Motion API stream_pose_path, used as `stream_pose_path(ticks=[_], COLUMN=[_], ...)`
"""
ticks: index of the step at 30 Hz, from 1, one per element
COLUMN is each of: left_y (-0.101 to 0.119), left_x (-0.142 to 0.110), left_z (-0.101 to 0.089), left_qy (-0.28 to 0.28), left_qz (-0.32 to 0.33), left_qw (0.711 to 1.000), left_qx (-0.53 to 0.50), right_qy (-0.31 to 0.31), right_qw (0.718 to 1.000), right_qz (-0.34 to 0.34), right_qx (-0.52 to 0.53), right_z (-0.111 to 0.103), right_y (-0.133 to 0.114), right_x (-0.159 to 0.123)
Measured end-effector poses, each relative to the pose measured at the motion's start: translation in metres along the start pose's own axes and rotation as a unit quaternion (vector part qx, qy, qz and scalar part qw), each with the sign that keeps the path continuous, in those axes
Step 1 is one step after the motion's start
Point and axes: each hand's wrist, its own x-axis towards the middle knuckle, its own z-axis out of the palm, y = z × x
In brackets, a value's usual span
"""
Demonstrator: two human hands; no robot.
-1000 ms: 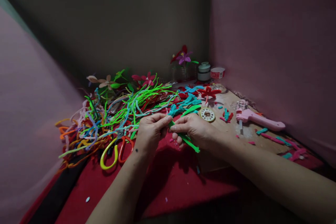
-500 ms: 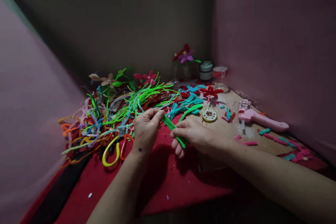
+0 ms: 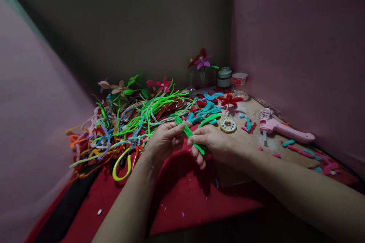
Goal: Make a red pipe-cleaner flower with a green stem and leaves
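Between my two hands a flat strip of bright green pipe cleaners [image 3: 187, 132] slants down to the right, held above the red tablecloth. Fingers and thumb of my left hand [image 3: 167, 136] pinch it near its upper end, whose tip sticks out past them. My right hand [image 3: 211, 139] grips the lower part between thumb and fingers, and the bottom end shows beyond. Behind the right hand lies a green leaf-shaped piece [image 3: 210, 120]. A heap of loose pipe cleaners [image 3: 148, 110], mostly green, spreads beyond my left hand.
Scissors [image 3: 122, 167] with yellow and red handles lie left. On a brown board [image 3: 245, 117] are a round bobbin-like disc [image 3: 227, 124], a pink glue gun [image 3: 286, 130] and offcuts. A red flower [image 3: 229, 100], a jar [image 3: 224, 77] and a red-white tub [image 3: 239, 78] stand farther back.
My left hand has turned and its grip shifted down the green strip, so the upper tip now shows past the fingers. The right hand stays nearly in place, still gripping.
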Motion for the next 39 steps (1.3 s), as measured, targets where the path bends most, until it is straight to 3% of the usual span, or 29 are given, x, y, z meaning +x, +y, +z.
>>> stream_pose_path(ticks=[8,13,17,19,21,22,24,26,28,32,36,39], left_y=[-0.005,-0.008,-0.016,-0.018,-0.018,-0.017,-0.014,-0.012,-0.012,-0.016,-0.019,-0.018], left_x=[0.002,0.001,0.001,0.002,0.002,0.002,0.002,0.003,0.004,0.006,0.006,0.005], left_z=[0.011,0.015,0.013,0.012,0.012,0.012,0.014,0.015,0.016,0.017,0.02,0.021], left_qy=[0.12,0.212,0.24,0.257,0.267,0.266,0.241,0.191,0.139,0.107,0.164,0.195], left_qz=[0.048,0.121,0.185,0.228,0.247,0.239,0.186,0.11,0.044,0.008,0.113,0.124], left_qw=[0.984,0.938,0.895,0.862,0.847,0.856,0.904,0.955,0.981,0.985,0.944,0.941], left_qx=[0.121,0.247,0.326,0.372,0.386,0.373,0.3,0.198,0.125,0.135,0.261,0.248], right_qy=[-0.036,-0.001,0.047,0.05,0.043,0.04,0.036,0.033,0.036,0.058,0.074,0.061], right_qw=[0.999,1.0,0.999,0.999,0.999,0.999,0.998,0.998,0.998,0.998,0.996,0.997], right_qz=[0.013,0.02,0.018,0.019,0.022,0.024,0.023,0.023,0.022,0.023,0.031,0.031], right_qx=[0.037,0.008,-0.007,0.0,0.015,0.024,0.036,0.043,0.041,0.017,0.025,0.034], right_z=[-0.004,-0.001,0.004,0.005,0.004,0.004,0.002,0.001,-0.001,-0.002,0.001,0.003], right_y=[0.001,0.006,0.007,0.007,0.007,0.007,0.006,0.006,0.006,0.007,0.007,0.007], right_x=[0.002,0.005,0.005,0.004,0.005,0.005,0.004,0.004,0.005,0.007,0.007,0.006])
